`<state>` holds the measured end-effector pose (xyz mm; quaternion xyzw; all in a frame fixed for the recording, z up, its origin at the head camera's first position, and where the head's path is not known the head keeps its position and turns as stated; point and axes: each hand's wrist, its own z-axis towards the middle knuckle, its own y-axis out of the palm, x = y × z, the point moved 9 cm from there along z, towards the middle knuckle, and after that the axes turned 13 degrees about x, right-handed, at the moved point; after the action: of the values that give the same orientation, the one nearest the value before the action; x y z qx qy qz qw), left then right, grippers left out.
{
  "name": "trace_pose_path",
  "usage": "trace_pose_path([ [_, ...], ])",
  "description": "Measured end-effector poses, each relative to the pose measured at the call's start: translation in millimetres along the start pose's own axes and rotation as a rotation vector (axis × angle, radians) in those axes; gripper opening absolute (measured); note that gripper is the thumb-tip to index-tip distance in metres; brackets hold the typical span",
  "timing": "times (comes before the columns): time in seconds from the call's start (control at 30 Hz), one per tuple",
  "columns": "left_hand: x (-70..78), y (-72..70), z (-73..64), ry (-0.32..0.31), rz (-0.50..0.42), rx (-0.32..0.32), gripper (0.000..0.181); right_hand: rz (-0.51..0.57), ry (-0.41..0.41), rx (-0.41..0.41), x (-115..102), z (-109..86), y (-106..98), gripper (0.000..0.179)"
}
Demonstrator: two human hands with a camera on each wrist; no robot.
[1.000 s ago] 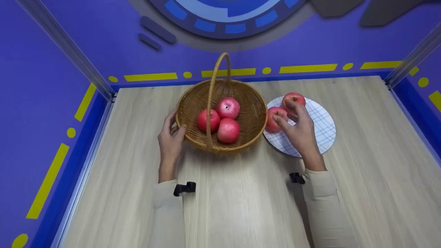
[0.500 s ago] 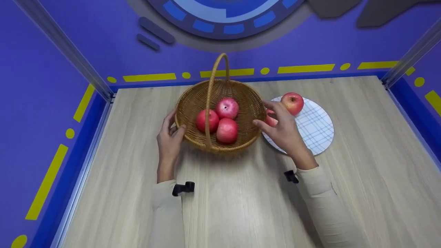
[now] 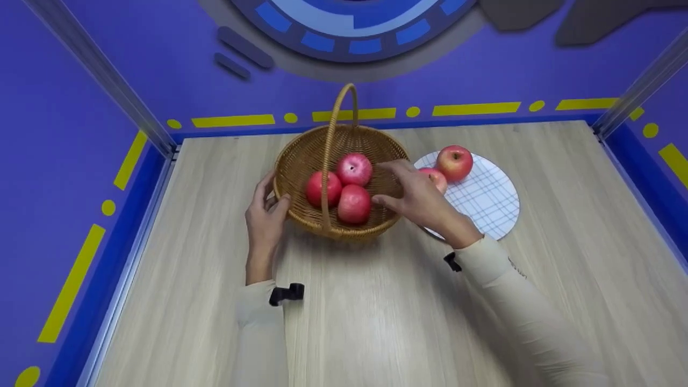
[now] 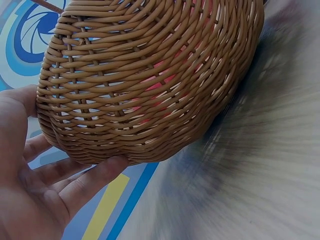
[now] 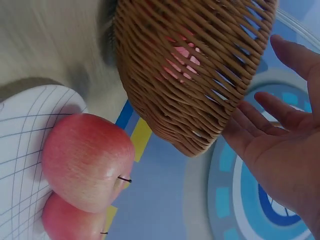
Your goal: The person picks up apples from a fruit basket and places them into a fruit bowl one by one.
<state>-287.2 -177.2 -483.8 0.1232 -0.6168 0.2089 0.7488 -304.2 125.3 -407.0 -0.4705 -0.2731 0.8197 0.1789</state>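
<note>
A round wicker basket [image 3: 301, 153] with an arched handle holds three red apples, among them a front apple [image 3: 354, 204], a left apple [image 3: 317, 189] and a back apple [image 3: 355, 169]. My left hand [image 3: 265, 220] grips its left rim, the thumb over the edge and the fingers against the outer weave [image 4: 125, 85]. Over the right rim reaches my right hand [image 3: 419, 196], thumb and fingers spread near the apples with nothing between them. Beside the basket, a round checked plate [image 3: 492, 201] carries two more apples, a rear one [image 3: 454, 163] and a nearer one [image 3: 434, 179], partly hidden by the right hand.
All of this stands on a light wooden table [image 3: 344, 306]. A blue wall panel [image 3: 161, 64] with yellow marks rises behind the table, and side panels border it at left and right.
My right hand has moved left from above the plate's apples, across the basket's right rim. The plate's apples are uncovered more. My left hand has stayed on the basket.
</note>
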Motion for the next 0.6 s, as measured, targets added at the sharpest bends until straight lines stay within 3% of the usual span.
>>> trace_pose_path([
  [0.6,-3.2,-0.6,0.1,-0.02,0.001,0.006,0.059,-0.141,-0.068,-0.226,-7,11.9,52,0.06],
])
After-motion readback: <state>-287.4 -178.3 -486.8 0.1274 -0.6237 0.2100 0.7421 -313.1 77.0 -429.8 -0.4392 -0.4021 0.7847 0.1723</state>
